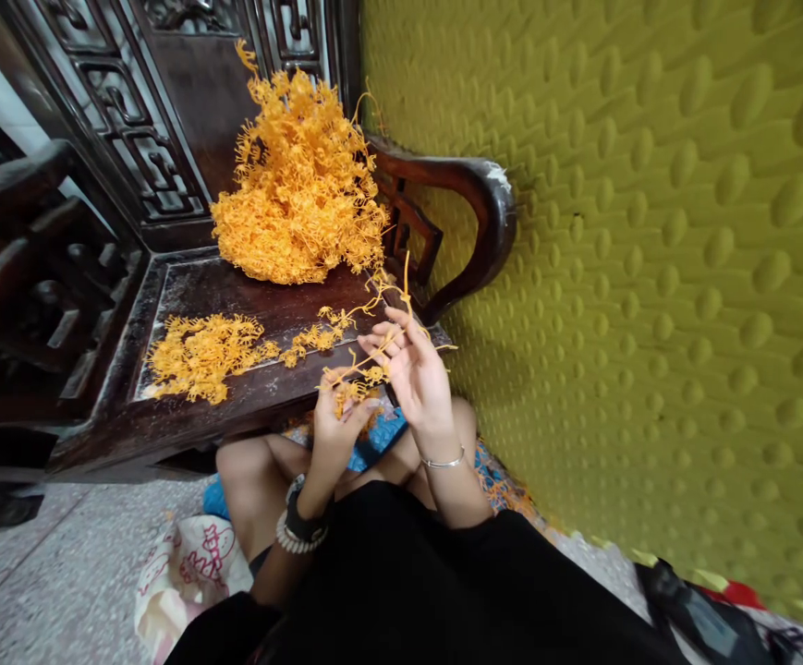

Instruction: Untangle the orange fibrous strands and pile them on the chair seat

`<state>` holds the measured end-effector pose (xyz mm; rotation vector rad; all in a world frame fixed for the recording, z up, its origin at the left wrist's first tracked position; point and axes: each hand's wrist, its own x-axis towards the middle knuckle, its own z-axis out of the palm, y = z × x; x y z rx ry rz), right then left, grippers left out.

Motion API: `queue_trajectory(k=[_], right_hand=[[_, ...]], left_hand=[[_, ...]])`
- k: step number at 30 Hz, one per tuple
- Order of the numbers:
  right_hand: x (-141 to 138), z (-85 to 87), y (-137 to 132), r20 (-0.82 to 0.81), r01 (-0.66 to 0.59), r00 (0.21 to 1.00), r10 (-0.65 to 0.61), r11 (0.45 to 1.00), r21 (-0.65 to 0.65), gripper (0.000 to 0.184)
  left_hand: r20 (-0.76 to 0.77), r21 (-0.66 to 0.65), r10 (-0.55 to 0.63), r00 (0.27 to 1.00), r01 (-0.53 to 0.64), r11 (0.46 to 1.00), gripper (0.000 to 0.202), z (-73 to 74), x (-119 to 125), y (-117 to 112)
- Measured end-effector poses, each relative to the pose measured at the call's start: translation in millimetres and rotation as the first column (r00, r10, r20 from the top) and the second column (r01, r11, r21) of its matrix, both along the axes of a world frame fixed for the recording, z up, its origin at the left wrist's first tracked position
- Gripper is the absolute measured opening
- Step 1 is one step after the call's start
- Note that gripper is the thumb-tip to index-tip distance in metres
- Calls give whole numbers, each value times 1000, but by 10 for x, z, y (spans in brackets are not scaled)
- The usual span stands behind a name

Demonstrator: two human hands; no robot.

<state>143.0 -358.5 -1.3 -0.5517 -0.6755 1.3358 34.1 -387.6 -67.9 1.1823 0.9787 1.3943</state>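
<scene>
An orange strand of soft, spidery plastic-like pieces stretches between my two hands, above my lap. The fingers of my left hand are closed on its lower end, where a small orange cluster hangs. Higher and to the right, my right hand has its palm turned inward and its fingers partly curled around the strand. Thin ends stick up past its fingertips. From there a knotted orange chain trails left over the dark wooden seat to a flat orange heap.
A tall mound of orange pieces rests at the back of the seat, near a curved wooden armrest. A yellow-green embossed padded surface rises on the right. A white bag with red print lies on the speckled floor.
</scene>
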Motion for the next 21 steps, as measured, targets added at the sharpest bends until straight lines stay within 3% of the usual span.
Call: queue_trajectory(k=[5, 8, 11, 14, 18, 19, 21], right_hand=[[-97, -46, -13, 142, -32, 989, 35, 999, -22, 21], [-60, -45, 15, 150, 36, 988, -36, 999, 4, 19], [-30, 20, -8, 205, 158, 962, -182, 979, 128, 20], [-114, 120, -105, 260, 230, 924, -281, 950, 211, 24], [-210, 262, -174, 214, 494, 805, -553, 826, 271, 28], [-175, 307, -159, 192, 559, 766, -613, 784, 271, 29], [-28, 415, -102, 146, 656, 695, -704, 705, 271, 28]], left_hand=[[-60, 11, -92, 994, 93, 996, 28, -7, 92, 96], [-154, -8, -190, 970, 191, 981, 32, -7, 74, 18], [-239, -19, -420, 876, 428, 904, 37, 26, 6, -139], [-211, 11, -525, 825, 539, 842, 40, 115, -50, -291], [-198, 50, -572, 796, 591, 805, 39, 297, -136, -406], [-220, 71, -608, 763, 634, 770, 39, 332, -175, -430], [-275, 113, -709, 649, 754, 647, 40, 367, -278, -481]])
